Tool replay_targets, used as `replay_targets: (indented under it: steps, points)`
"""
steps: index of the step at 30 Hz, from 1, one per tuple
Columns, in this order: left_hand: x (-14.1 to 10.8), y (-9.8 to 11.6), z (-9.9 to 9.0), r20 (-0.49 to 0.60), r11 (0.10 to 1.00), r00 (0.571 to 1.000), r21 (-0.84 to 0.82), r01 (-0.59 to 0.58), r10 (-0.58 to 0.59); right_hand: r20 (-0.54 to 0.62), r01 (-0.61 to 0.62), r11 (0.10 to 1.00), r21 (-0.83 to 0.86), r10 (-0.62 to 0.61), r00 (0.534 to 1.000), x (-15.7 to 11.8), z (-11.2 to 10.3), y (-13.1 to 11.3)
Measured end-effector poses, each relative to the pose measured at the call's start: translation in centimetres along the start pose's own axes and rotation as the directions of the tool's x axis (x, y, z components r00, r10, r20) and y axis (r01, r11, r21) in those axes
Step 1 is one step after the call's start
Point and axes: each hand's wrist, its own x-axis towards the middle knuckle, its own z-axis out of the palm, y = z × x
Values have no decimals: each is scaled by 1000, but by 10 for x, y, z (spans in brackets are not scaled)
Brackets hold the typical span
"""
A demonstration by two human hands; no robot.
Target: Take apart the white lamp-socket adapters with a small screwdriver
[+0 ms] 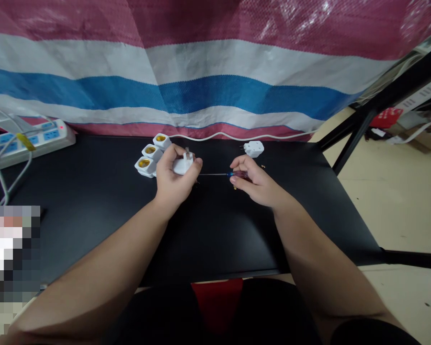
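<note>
Head view: screwdriver handle [243,175] behind right fingers [244,165]

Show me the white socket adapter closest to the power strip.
It's the front one of the three in the row, furthest left and so nearest the power strip; the middle one and the back one sit further right.

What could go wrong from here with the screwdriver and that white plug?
The thin screwdriver in the right hand points toward the white plug adapter in the left hand, so a slip could possibly jab that hand. The small brass parts lying loose on the black tabletop might get knocked away or be lost.
</note>
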Motion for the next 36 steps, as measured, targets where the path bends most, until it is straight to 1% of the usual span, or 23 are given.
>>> replay_targets:
  steps: [1,2,5,7,12,13,15,17,18,22,24,27,28,31,33,34,36]
  points:
    - [0,-1,-1,-9,1000,1000,-1,0,0,3,19,1000,11,-19,1000,0,0,-1]
    - [0,-1,-1,-7,1000,1000,6,0,0,1,13,1000,22,-13,1000,0,-1,-1]
    - [-1,0,-1,37,999,999,39,-20,18,-8,-95,995,42,95,995,1,-1,0]
    - [-1,1,0,56,999,998,40,-36,34,-5,-131,991,33,131,991,1,-1,0]
    - [1,0,0,-20,1000,1000,-24,18,-18,8,-32,999,20,32,999,0,0,-2]
    - [1,0,0,-22,1000,1000,-23,22,-22,-1,-32,999,24,32,999,1,0,-2]
    - [0,-1,-1,2,1000,1000,7,1,-1,-24,-72,997,18,72,997,1,-1,0]
    - [0,-1,-1,42,999,999,40,-28,26,-24,-113,994,-8,113,993,1,-1,1]
    - [0,-1,-1,50,998,998,47,-34,32,-16,-112,993,-23,112,994,1,-1,1]
    - [0,-2,-2,2,1000,1000,10,-15,15,4,11,999,-33,-11,1000,0,-2,-1]
    - [-1,0,-1,12,1000,1000,18,-21,21,-7,7,999,-34,-8,1000,0,-3,0]
    - [-2,1,-1,83,995,995,79,-60,53,-30,-77,994,-71,75,997,1,-4,1]
    - [-2,0,-2,95,993,994,94,-70,61,-24,-84,993,-78,83,996,1,-4,1]
    - [1,-7,-2,61,991,994,93,-98,93,22,-14,999,-49,15,1000,0,-3,0]
    - [4,-12,-3,45,985,990,108,-135,130,18,36,999,-37,-35,999,0,-2,-2]
    - [5,-14,-4,45,978,986,132,-163,158,0,35,999,-32,-35,999,0,-2,-2]
    - [5,-13,-5,74,953,972,195,-233,222,-6,-22,1000,20,22,1000,0,-2,-2]
